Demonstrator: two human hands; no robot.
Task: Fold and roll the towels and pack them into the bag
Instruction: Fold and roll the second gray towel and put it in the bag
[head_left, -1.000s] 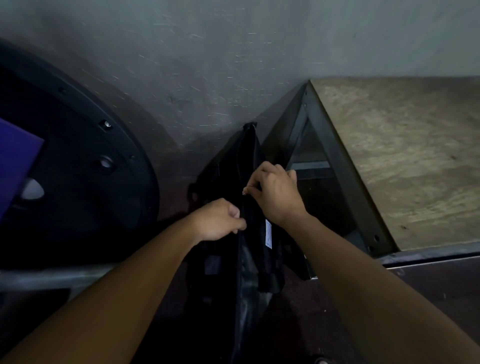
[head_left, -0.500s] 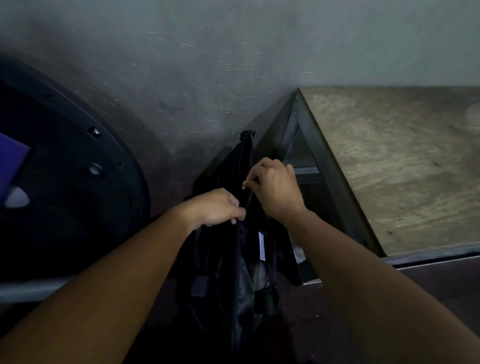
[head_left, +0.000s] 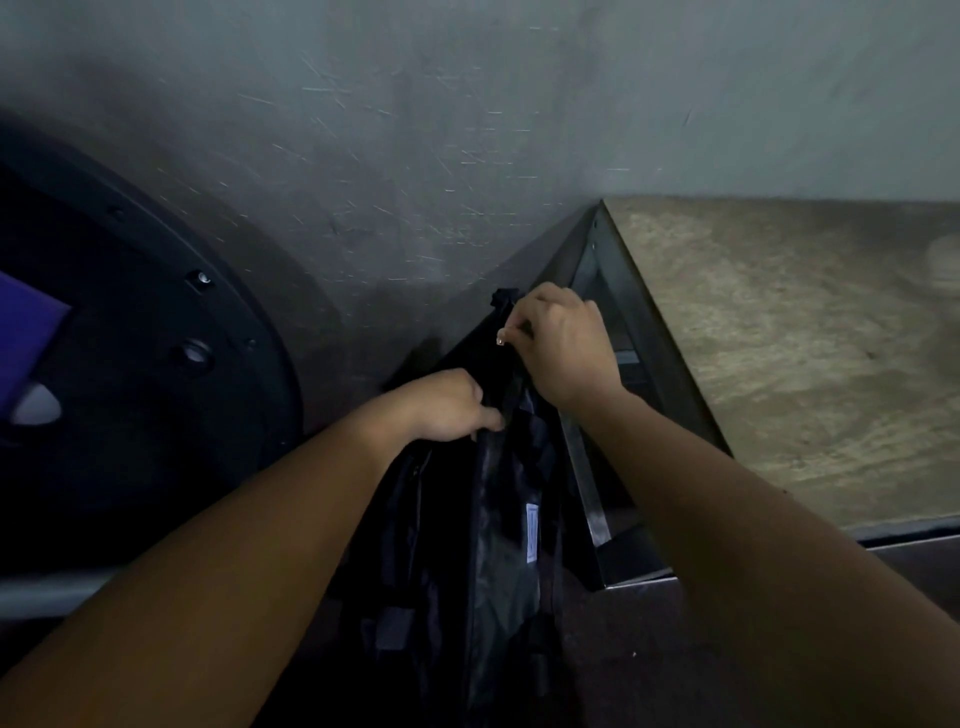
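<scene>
Relative to the frame half a second earlier, the right hand lies farther up the top edge of the black bag, close to its far end, while the left hand remains at about the middle of that edge. The right hand's thumb and forefinger are closed together in a pinch on something small at the bag's edge; what it is cannot be told in the dim light. The left hand's fingers are curled tight around the bag's fabric just below and to the left of the right hand, and the two hands lie near each other without touching. The bag occupies the lower centre of the frame, standing upright and narrow, with a white label showing on its inner side. To the bag's right is the dark metal frame of a table with a wooden top; to its left, a large round black object with a purple object at the left edge of the frame. A scratched grey wall fills the upper frame.
</scene>
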